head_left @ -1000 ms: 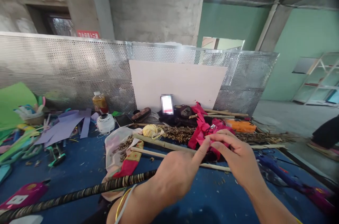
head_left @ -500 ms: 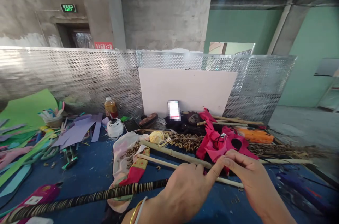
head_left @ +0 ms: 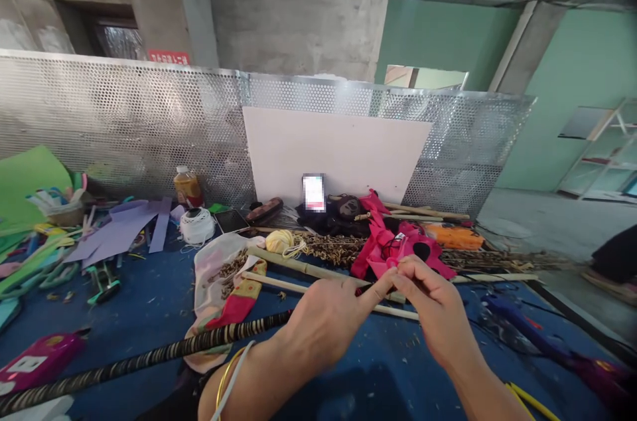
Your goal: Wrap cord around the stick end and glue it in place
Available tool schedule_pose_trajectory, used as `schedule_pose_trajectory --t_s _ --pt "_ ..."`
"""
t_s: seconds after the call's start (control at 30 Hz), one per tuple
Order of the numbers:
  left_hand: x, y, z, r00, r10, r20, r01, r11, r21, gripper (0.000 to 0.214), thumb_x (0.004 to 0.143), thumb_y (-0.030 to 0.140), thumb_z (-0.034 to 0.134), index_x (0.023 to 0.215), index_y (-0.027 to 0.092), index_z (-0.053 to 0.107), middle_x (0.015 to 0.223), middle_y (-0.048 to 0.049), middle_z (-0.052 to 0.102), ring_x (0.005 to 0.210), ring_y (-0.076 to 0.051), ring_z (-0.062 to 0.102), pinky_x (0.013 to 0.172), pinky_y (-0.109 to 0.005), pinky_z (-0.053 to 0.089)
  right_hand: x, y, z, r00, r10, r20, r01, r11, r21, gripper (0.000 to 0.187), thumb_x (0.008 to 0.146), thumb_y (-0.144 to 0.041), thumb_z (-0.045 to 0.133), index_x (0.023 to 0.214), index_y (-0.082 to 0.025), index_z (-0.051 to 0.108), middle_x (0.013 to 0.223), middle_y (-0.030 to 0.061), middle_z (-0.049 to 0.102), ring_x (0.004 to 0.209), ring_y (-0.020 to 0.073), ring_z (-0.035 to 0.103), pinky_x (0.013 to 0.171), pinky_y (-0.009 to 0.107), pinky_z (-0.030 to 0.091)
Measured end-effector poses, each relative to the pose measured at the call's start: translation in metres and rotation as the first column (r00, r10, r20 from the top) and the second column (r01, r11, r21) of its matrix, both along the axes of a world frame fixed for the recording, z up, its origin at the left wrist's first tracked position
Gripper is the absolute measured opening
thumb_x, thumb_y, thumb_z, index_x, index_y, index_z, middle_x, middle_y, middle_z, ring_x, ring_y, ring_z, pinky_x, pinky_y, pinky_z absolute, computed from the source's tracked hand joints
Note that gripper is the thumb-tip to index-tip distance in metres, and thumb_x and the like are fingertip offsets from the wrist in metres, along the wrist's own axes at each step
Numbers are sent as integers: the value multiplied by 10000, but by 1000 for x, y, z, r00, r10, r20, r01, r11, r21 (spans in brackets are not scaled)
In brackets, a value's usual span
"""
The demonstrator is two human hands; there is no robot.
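My left hand (head_left: 323,318) is closed around a long stick wrapped in black and cream bands (head_left: 184,344), which slants down to the lower left. Thumb and index finger of that hand reach forward to meet the fingertips of my right hand (head_left: 430,305). My right hand is closed in a pinch, and a small bright pink bit (head_left: 392,263) shows at the meeting fingertips. What the pinch holds is mostly hidden. Just behind the fingers lies pink cloth with black dots (head_left: 405,245). A bamboo stick (head_left: 303,266) and a thinner pale stick (head_left: 279,284) lie beyond my left hand.
Patterned cloth (head_left: 206,281), a yellow yarn ball (head_left: 279,242) and white string (head_left: 197,227) lie on the blue table (head_left: 154,301). A magenta tool (head_left: 44,358) is at left, a blue-purple one (head_left: 532,335) at right. A phone (head_left: 314,192) stands against a white board (head_left: 338,149).
The view has turned rightward and down, so the scene sits further left and higher. My hands stay together at the fingertips, where the pink bit now shows.
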State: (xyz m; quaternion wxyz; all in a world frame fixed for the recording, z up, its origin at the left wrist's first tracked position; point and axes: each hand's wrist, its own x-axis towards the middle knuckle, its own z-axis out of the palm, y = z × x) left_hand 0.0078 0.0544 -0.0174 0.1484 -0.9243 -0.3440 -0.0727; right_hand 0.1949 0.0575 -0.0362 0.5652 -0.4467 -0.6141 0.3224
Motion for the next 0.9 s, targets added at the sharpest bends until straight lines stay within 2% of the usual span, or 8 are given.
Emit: schedule_pose_trajectory --t_s 0.13,0.37,0.47,0.53,0.63,0.73,0.83,0.9 --pt "0 0 3 1000 7 22 -7 1000 -15 999 737 69 533 1506 228 -85 832 -44 625 626 -211 608 501 -277 456 -1 0 0 992 -80 -101 71 993 -93 176 746 -373 712 714 -208 657 779 -9 553 764 142 482 690 235 398" --pt "3 0 -5 999 42 2 -42 999 20 1011 734 77 555 1508 260 -69 810 -33 616 613 -196 609 485 -245 438 -2 1 0 931 -56 -362 -30 973 -228 207 628 -342 805 642 -196 659 691 -21 580 704 127 494 678 237 410" --pt "3 1 -5 999 37 17 -38 999 30 1040 711 56 572 1509 263 -62 768 -14 607 610 -192 609 481 -234 426 -3 1 1 917 -31 -397 -72 967 -243 225 622 -337 810 634 -182 649 669 -22 566 680 117 474 660 236 400" --pt "3 1 -5 999 38 14 -39 998 40 1027 723 54 561 1509 260 -67 764 -12 611 599 -193 609 475 -239 423 -4 1 1 914 -46 -402 -57 969 -241 233 626 -338 808 631 -179 638 659 -27 547 667 112 456 639 233 387" --pt "4 1 -6 999 47 -5 -47 998 30 982 750 52 529 1511 241 -62 789 -23 636 591 -190 614 477 -247 426 -7 1 -1 917 -101 -386 26 981 -194 237 642 -327 799 624 -185 611 660 -35 516 664 109 435 618 229 371" --pt "4 2 -6 993 118 -14 -118 993 -24 903 770 23 480 1515 162 -13 731 -29 651 596 -195 628 498 -254 432 -6 0 -2 927 -134 -351 112 990 -81 215 685 -296 772 625 -193 593 673 -37 500 664 109 423 604 226 361" --pt "0 5 0 975 219 21 -216 969 -119 658 853 95 452 1470 101 224 721 -57 676 608 -219 647 515 -282 444 1 -4 2 951 -96 -293 119 991 61 148 790 -288 685 681 -214 616 709 -31 508 691 112 444 622 224 370" --pt "-5 8 8 959 275 64 -258 946 -197 414 906 187 440 1315 122 448 741 -68 691 640 -234 664 541 -298 457 6 -8 6 990 -57 -127 74 988 135 151 864 -290 603 732 -228 644 755 -18 533 735 119 483 651 228 385"
